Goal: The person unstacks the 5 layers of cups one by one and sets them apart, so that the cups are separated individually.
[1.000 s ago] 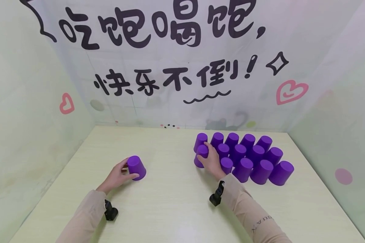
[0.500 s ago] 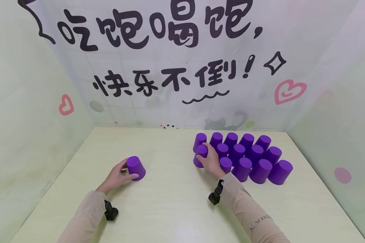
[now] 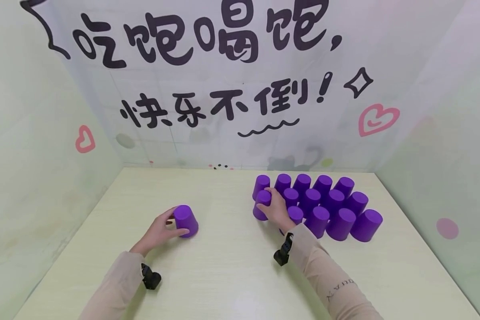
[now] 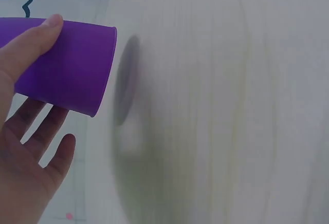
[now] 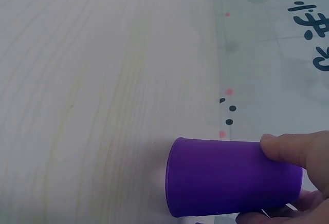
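On the left of the table, my left hand [image 3: 162, 230] pinches an upside-down purple cup [image 3: 185, 221] between thumb and fingers. A gap and a shadow under that cup's rim show in the left wrist view, so it hangs just above the tabletop. My right hand [image 3: 278, 209] grips another upside-down purple cup [image 3: 262, 207] at the left side of a cup group. In the right wrist view the thumb lies along this cup [image 5: 231, 178] near its base; whether its rim touches the table I cannot tell. My right hand partly hides the cups behind it.
Several more upside-down purple cups [image 3: 341, 224] stand in close rows at the table's right. The pale wooden table [image 3: 220, 275] meets a printed back wall [image 3: 208, 146] and two side walls. A black wrist camera [image 3: 151, 277] sits on each sleeve.
My left hand has carried its cup a little to the right during the last half second. My right hand stays on its cup, and the whole view has shifted slightly.
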A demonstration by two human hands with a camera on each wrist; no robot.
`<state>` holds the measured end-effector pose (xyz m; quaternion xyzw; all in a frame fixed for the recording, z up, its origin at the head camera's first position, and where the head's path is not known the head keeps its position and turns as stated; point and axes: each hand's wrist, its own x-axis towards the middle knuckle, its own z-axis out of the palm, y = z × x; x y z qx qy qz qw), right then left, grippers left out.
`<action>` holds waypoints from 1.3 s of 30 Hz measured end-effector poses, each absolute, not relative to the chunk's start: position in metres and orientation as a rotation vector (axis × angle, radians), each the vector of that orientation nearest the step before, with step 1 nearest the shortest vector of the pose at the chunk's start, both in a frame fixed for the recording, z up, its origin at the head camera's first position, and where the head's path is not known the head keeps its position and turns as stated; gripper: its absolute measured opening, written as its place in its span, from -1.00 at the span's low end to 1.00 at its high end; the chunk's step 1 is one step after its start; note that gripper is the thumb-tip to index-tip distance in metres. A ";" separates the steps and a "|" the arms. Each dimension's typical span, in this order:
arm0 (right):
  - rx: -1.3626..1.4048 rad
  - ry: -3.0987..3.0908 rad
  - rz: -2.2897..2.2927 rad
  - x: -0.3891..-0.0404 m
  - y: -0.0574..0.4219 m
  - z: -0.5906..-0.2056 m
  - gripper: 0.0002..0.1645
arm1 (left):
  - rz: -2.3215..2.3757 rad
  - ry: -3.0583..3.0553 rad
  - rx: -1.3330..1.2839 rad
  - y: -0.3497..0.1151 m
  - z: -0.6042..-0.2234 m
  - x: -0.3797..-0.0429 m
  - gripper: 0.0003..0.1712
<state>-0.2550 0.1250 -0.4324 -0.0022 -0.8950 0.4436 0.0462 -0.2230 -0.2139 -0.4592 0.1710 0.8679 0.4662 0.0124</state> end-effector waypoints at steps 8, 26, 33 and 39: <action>0.012 -2.765 1.354 -0.256 0.128 -0.429 -0.33 | 1.444 2.646 0.668 -0.172 -0.440 -0.230 -0.16; 0.021 -2.847 1.315 -0.258 0.128 -0.422 -0.37 | 1.289 2.445 0.927 -0.057 -0.441 -0.237 -0.23; 0.046 -2.864 1.286 -0.258 0.129 -0.420 -0.40 | 1.235 2.431 1.009 -0.039 -0.446 -0.236 -0.26; 0.050 -2.884 1.287 -0.258 0.129 -0.419 -0.38 | 1.234 2.438 1.022 -0.030 -0.453 -0.233 -0.26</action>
